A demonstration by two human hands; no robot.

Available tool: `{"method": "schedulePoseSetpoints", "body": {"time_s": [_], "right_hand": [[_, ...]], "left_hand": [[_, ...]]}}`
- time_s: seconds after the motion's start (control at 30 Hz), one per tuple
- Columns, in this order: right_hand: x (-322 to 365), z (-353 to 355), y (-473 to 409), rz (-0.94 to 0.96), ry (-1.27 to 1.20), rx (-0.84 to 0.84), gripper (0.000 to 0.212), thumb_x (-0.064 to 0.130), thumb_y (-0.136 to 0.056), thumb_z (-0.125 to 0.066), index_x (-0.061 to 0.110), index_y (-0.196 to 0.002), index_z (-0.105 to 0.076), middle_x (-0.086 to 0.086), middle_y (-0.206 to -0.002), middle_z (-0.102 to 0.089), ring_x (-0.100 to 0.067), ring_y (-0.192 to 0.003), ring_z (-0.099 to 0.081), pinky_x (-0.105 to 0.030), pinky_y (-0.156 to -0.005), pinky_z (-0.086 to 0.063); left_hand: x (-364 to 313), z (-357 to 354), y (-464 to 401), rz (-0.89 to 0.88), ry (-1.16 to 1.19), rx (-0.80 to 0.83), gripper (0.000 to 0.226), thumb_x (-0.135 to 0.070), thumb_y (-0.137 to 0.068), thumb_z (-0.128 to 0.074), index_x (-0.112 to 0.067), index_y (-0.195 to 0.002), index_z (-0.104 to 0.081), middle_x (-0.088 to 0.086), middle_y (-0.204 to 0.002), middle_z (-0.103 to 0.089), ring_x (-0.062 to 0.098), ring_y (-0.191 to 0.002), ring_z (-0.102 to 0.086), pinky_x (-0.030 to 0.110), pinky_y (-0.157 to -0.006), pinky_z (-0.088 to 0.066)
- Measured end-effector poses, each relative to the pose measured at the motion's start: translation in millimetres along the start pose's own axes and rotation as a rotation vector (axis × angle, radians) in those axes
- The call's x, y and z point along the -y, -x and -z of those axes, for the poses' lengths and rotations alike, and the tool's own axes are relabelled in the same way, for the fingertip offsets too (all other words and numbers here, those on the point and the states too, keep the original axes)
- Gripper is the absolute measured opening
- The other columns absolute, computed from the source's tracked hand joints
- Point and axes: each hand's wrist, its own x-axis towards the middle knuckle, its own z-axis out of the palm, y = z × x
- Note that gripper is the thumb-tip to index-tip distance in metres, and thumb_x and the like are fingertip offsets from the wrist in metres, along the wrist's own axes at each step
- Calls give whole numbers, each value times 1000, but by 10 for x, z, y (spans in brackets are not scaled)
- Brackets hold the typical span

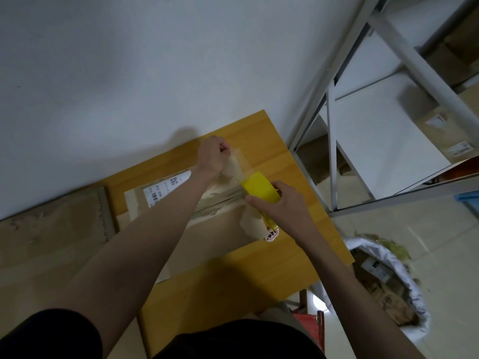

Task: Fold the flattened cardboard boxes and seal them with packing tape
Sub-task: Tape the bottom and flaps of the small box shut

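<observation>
Box [207,229] folded, on counter [259,275] | left hand [211,154] pinches tape end [237,161] | right hand [277,203] grips yellow dispenser [260,189] | seam apparently half taped; pressing, cutting remain

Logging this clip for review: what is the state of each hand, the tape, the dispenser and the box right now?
left hand: pinches the free end of the tape
right hand: grips the dispenser
tape: pulled out, stretched between hand and dispenser
yellow tape dispenser: held over the box seam
cardboard box: on the wooden table, flaps closed, seam partly taped
shipping label: stuck on the box
</observation>
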Motion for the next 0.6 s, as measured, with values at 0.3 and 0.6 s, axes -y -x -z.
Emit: {"method": "schedulePoseSetpoints", "body": {"time_s": [0.3,0.6], "right_hand": [[-203,-40,138,77,-36,8,56,28,-82,-81,26,-130,-52,5,-103,-64,-10,-83,-63,-29,-65,-52],[-230,-83,118,156,65,-109,41,33,-81,-80,24,-116,-59,6,-89,-65,-3,-74,-59,-15,-55,-43]], "left_hand": [[85,132,312,-479,-508,14,43,-5,-94,-58,-12,-137,-54,8,-146,-49,26,-135,-42,38,-111,-34],[362,159,579,-632,-780,325,56,-23,-109,-26,-9,-159,-4,7,-167,-2,18,-154,-2,29,-123,7]]}}
